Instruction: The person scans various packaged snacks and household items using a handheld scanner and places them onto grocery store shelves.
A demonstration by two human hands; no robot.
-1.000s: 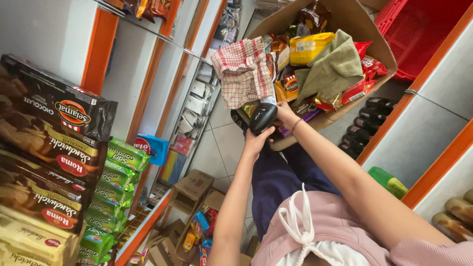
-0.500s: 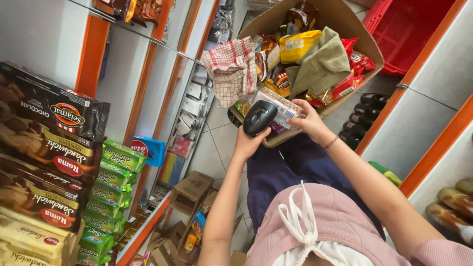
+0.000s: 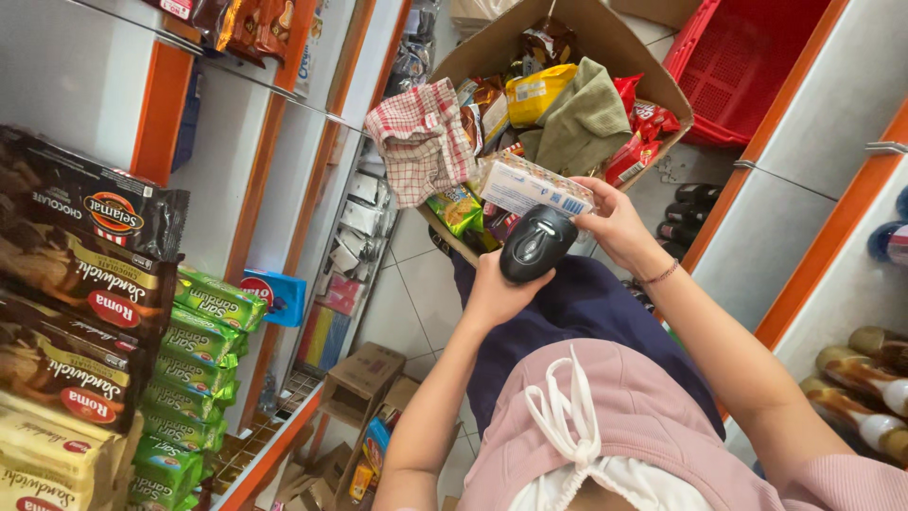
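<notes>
Shop aisle, shelves both sides | left hand [image 3: 492,295] wrapped around scanner [image 3: 535,242] | right hand [image 3: 617,223] pinching packet [image 3: 534,185] just beyond scanner, above box [image 3: 653,80] | risk: thin fingertip pinch may drop packet into box.

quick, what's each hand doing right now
Left hand: closed around a black handheld scanner.
Right hand: closed on a small white packet, held just above the scanner.
</notes>
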